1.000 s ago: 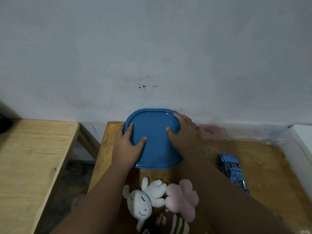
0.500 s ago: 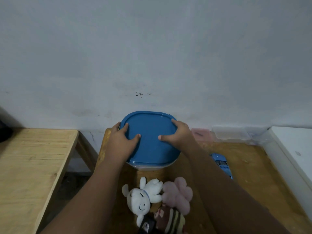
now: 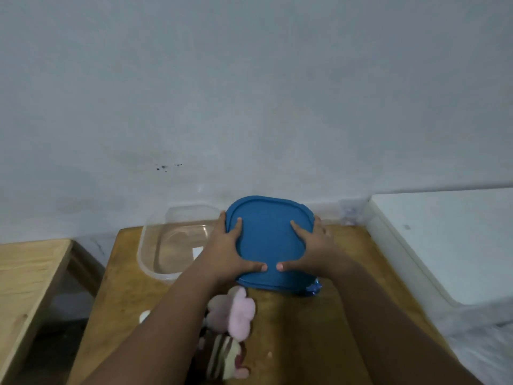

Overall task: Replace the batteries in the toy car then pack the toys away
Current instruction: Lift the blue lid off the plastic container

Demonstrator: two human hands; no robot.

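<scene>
Head: lid (image 3: pixel 268 240) held between hands (image 3: pixel 227 254) (image 3: pixel 316 250).

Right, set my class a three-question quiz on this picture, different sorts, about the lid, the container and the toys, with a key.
1. True or false: the blue lid sits on the clear container.
2. How many hands hold the lid? A) none B) one C) two
3. Fill in: the pink plush toy lies on the wooden ___.
Key: 1 false, it is held beside the container; 2 C, left hand and right hand; 3 table.
</scene>
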